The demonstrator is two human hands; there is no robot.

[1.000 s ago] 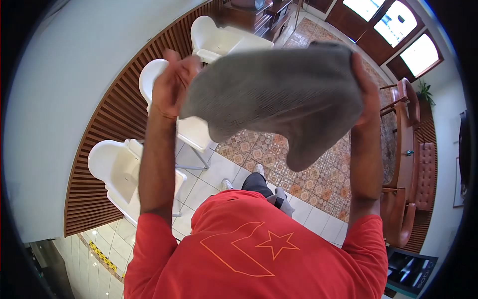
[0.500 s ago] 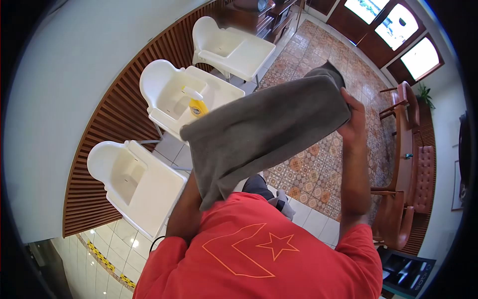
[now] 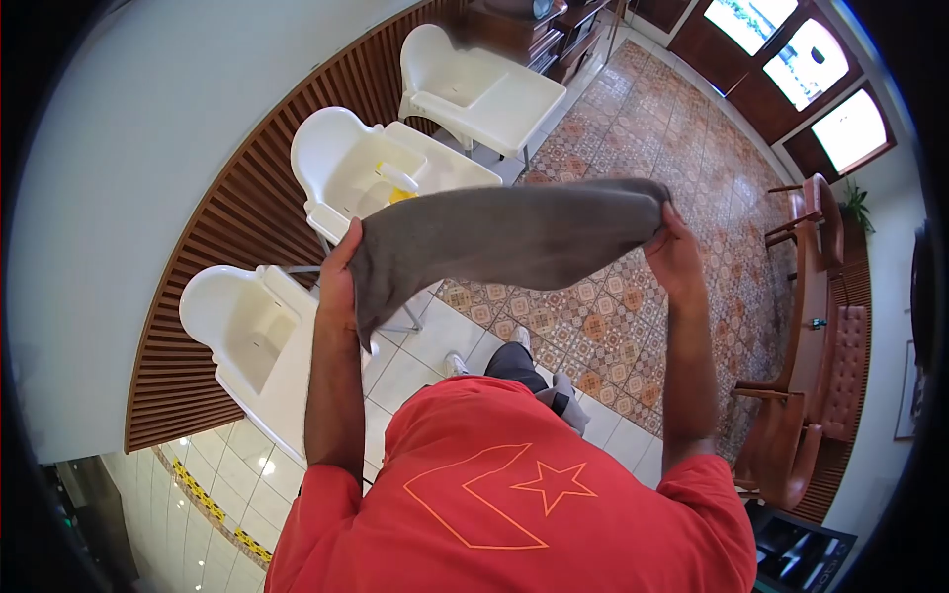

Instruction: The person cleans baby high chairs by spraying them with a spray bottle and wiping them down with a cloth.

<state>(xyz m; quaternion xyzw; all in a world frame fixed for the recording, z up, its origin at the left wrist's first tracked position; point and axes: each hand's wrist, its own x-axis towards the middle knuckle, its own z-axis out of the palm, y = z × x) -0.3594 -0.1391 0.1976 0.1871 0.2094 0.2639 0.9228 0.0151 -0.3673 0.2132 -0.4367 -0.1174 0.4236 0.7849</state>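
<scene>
Your left hand (image 3: 339, 279) is closed around the left end of the cloth (image 3: 514, 237); most of its fingers are hidden behind, so how tightly they bend is hard to tell. On the middle chair (image 3: 324, 153), a yellow bottle (image 3: 400, 195) is partly covered by the cloth, which hangs in the air between your hands. Your right hand (image 3: 674, 255) grips the other end, its fingertips difficult to make out.

A dining room, apparently of a restaurant or café: white high chairs (image 3: 341, 143) line a slatted wood panel (image 3: 237, 217), with brown chairs (image 3: 776, 455) and a tufted banquette (image 3: 848, 366) across the patterned tile floor (image 3: 613, 341).
</scene>
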